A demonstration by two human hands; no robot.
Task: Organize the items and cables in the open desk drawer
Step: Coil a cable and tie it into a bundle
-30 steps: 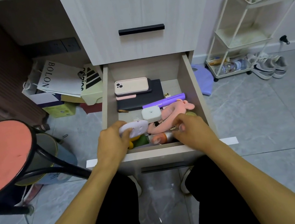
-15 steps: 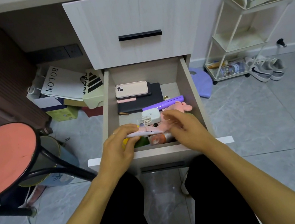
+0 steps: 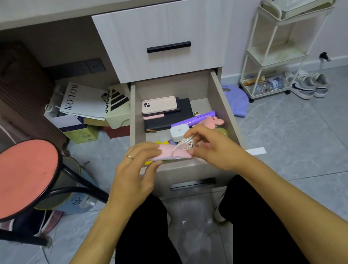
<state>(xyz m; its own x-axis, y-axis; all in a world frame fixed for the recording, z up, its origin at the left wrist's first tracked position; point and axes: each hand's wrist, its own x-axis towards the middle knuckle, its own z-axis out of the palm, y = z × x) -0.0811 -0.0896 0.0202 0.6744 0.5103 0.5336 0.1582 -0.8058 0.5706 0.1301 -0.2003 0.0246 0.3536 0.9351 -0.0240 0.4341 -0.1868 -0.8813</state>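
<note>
Drawer [image 3: 134, 113]: from the head view I see it pulled open under the closed upper drawer [image 3: 167, 40] of the desk [image 3: 86, 6], with its front edge just behind my hands.
Left hand [image 3: 133, 176]: I hold a flat pink item [image 3: 167, 152] by its left end, fingers on top and thumb beneath, above the drawer's front part.
Right hand [image 3: 211, 147]: I pinch a small bundle of white cable [image 3: 185, 143] that lies on the pink item's right end; thumb and fingertips are narrowly closed on it.
Back of drawer: a phone in a pink case [image 3: 159, 105] lies face down on a stack of dark flat items [image 3: 184, 112].
Middle of drawer: a purple pen-like item [image 3: 193, 120] lies crosswise, a white square charger [image 3: 179, 131] is just in front of it, and a pink plush toy [image 3: 213, 122] is to the right.
Under my hands: yellow and green bits show, which I cannot identify.
Surroundings: a red-topped stool [image 3: 15, 178] stands on my left, a white cart [image 3: 281, 47] on my right.
</note>
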